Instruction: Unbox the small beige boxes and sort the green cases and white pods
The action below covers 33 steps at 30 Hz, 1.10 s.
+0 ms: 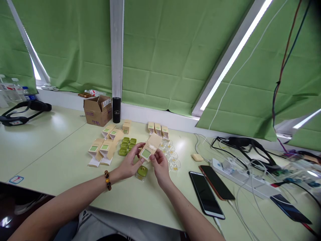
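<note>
Both hands hold one small tan carton with a green window [148, 149] just above the pale green table [60, 160]. My left hand [129, 163], with a bead bracelet at the wrist, pinches its left edge. My right hand [160, 166] grips its right side, and the carton's top flap stands open. Under the hands sits a small clear jar with a green lid [142, 172]. Left of the hands lie several open tan cartons [103, 149] and several green lids [127, 145]. Several clear plastic cups [172, 155] lie to the right.
A brown cardboard box [98, 110] and a black cylinder [116, 109] stand at the back. Three upright cartons [158, 129] stand behind the cups. Two phones [210, 190], a power strip [240, 179] with tangled cables and a headset [247, 145] crowd the right. Another headset [23, 111] lies far left.
</note>
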Each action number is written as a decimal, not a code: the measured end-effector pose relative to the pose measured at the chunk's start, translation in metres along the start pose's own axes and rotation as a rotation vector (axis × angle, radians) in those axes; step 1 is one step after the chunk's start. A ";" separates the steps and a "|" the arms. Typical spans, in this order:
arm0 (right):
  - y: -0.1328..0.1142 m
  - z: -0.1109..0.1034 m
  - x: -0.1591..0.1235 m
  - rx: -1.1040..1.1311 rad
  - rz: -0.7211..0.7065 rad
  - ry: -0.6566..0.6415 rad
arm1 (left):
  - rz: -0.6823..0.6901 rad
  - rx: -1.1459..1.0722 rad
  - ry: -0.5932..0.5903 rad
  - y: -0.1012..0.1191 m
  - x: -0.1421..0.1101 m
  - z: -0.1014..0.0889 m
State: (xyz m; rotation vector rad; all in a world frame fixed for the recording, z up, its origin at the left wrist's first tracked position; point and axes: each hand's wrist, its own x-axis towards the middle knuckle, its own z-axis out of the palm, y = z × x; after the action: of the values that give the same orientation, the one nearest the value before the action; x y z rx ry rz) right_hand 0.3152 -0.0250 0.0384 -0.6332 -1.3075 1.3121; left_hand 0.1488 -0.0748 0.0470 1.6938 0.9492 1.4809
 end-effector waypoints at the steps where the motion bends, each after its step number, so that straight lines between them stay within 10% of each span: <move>1: 0.001 0.000 0.000 -0.005 -0.005 -0.002 | -0.005 -0.013 -0.002 0.000 0.000 0.000; 18: 0.001 0.000 -0.003 -0.024 0.021 -0.049 | -0.015 -0.083 0.007 -0.001 0.002 0.001; 33: -0.005 0.001 -0.001 0.081 0.084 -0.014 | 0.105 0.360 0.140 0.010 0.000 0.001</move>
State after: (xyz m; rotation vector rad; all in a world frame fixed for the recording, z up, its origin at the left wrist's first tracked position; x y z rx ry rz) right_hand 0.3165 -0.0275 0.0428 -0.6296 -1.2440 1.4331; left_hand 0.1508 -0.0797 0.0552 1.9365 1.2809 1.5855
